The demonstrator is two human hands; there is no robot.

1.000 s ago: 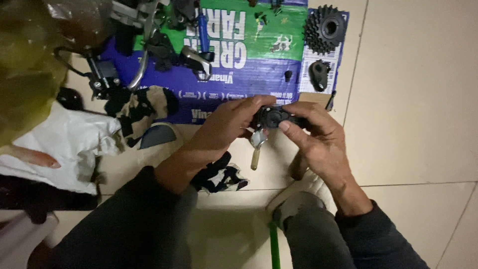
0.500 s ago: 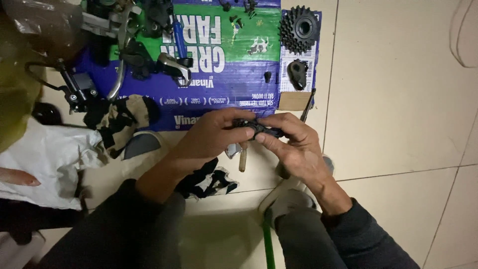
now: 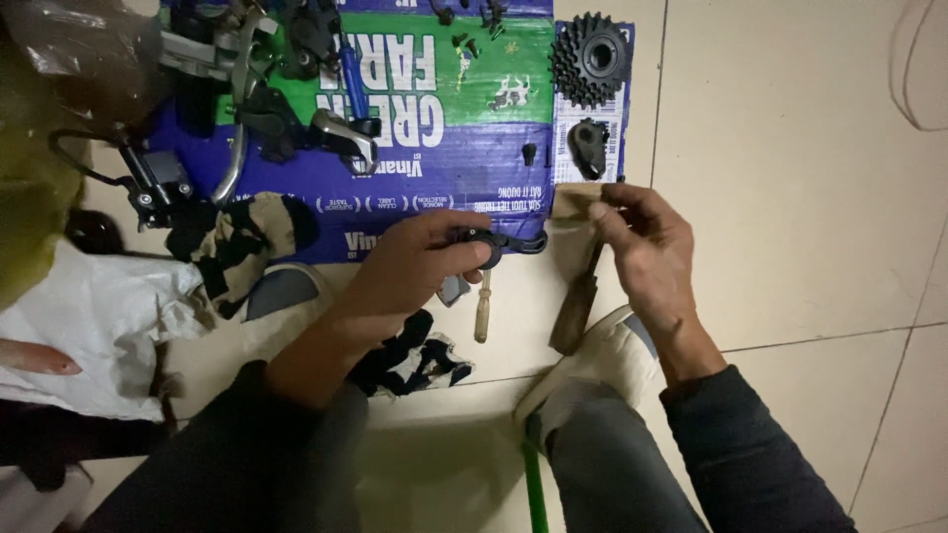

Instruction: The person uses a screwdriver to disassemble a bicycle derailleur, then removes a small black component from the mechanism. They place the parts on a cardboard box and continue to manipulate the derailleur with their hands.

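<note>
Left hand [image 3: 415, 271] pinches small black lever part [image 3: 499, 242] over the flattened carton's [image 3: 474, 188] lower edge, right hand [image 3: 642, 237] fingers pressed together, gripping a wooden-handled tool [image 3: 578, 301].

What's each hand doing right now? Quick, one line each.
Left hand: closed, holding a small black lever part.
Right hand: fingers pinched at the top of a wooden-handled tool; whether it has a firm grip cannot be told.

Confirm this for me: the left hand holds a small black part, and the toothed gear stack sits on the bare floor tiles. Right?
Not quite. The left hand does hold the small black part, but the toothed gear stack sits on the flattened cardboard box, at its corner, not on the bare floor tiles. The head view shows this.
</note>
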